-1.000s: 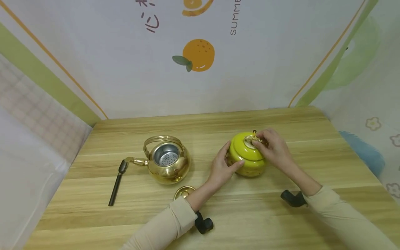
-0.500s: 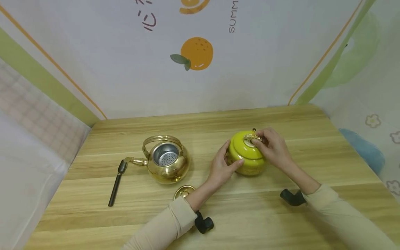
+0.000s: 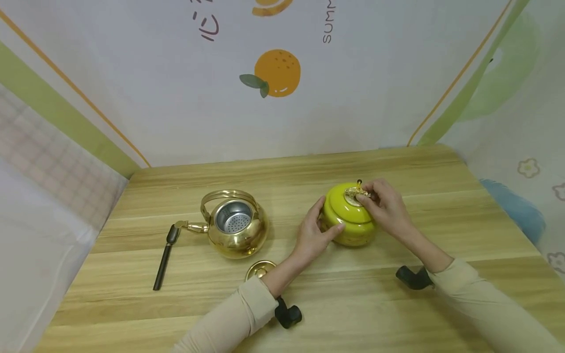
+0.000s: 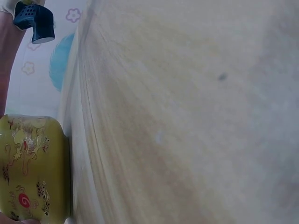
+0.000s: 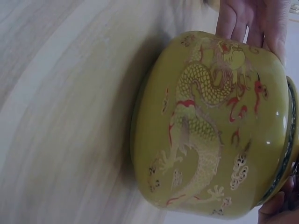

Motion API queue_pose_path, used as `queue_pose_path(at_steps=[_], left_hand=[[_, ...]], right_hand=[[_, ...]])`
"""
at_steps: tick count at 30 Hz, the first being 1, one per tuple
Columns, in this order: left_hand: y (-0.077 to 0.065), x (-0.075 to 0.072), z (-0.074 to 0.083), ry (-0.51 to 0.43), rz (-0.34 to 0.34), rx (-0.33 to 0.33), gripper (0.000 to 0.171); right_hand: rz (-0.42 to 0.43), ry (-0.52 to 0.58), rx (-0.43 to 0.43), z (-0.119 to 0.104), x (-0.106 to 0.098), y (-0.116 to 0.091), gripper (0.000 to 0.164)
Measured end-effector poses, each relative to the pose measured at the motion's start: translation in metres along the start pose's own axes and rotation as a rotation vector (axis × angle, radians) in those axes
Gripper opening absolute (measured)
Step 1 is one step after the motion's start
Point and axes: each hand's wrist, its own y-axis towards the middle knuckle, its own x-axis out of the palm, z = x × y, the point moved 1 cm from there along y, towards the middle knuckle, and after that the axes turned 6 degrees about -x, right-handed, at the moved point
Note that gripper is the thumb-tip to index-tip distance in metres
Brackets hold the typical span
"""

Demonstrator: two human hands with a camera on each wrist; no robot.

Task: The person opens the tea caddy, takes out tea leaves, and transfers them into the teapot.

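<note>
A glossy yellow lidded jar (image 3: 353, 238) stands on the wooden table, right of centre in the head view. My left hand (image 3: 311, 237) holds its left side, thumb across the front and fingers round the back. With thumb and fingers, my right hand (image 3: 387, 206) pinches the ornate gold knob (image 3: 353, 192) on the yellow lid (image 3: 339, 202). The lid sits on the jar, a dark seam showing below it in the right wrist view. A gold and red dragon decorates the jar wall (image 5: 201, 126) there. The left wrist view catches only part of the jar (image 4: 32, 168).
Left of the jar stands a gold teapot (image 3: 238, 245) with a raised handle and a perforated metal strainer (image 3: 236, 223) inside. Its gold lid (image 3: 259, 268) lies partly behind my left wrist. A dark slim scoop (image 3: 164, 262) lies by the spout. Black wrist mounts (image 3: 289, 316) hang under both forearms.
The head view has tilted slightly, so the scene sits a little differently in the frame. Both hands keep the same hold on the jar and its knob.
</note>
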Motion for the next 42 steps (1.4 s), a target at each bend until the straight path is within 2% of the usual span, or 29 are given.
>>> queue_pose_path(at_steps=[10,14,17,20,23,26,29,31,33,37,42], left_hand=[[0.000,0.000,0.002,0.011,0.010,-0.001,0.076],[0.000,0.000,0.001,-0.008,0.009,0.006,0.075],[0.001,0.000,0.002,-0.020,0.014,0.015,0.075],[0.001,0.000,0.001,-0.028,0.022,0.031,0.075],[0.001,0.000,-0.001,-0.043,0.022,0.038,0.075],[0.000,0.000,-0.001,-0.056,0.019,0.049,0.075],[-0.001,0.001,-0.002,-0.056,0.023,0.062,0.074],[-0.001,0.002,-0.002,-0.062,0.025,0.061,0.074],[-0.001,0.002,-0.002,-0.073,0.026,0.056,0.074],[0.000,0.002,-0.002,-0.111,0.022,0.057,0.074],[0.000,0.003,-0.003,-0.121,0.017,0.059,0.074]], right_hand=[[0.016,0.049,0.053,0.001,-0.001,0.000,0.013],[0.038,0.106,0.197,-0.002,-0.009,0.005,0.010],[0.091,0.176,0.313,-0.007,-0.022,0.016,0.015],[0.134,0.191,0.363,-0.011,-0.034,0.027,0.019],[0.160,0.145,0.404,-0.009,-0.043,0.027,0.015],[0.171,0.081,0.464,-0.003,-0.052,0.015,0.015],[0.177,0.027,0.508,0.007,-0.062,-0.005,0.008],[0.184,0.010,0.525,0.014,-0.068,-0.018,0.009],[0.173,-0.021,0.533,0.020,-0.076,-0.030,0.011],[0.124,-0.107,0.564,0.028,-0.089,-0.049,0.026],[0.062,-0.191,0.555,0.035,-0.098,-0.068,0.023]])
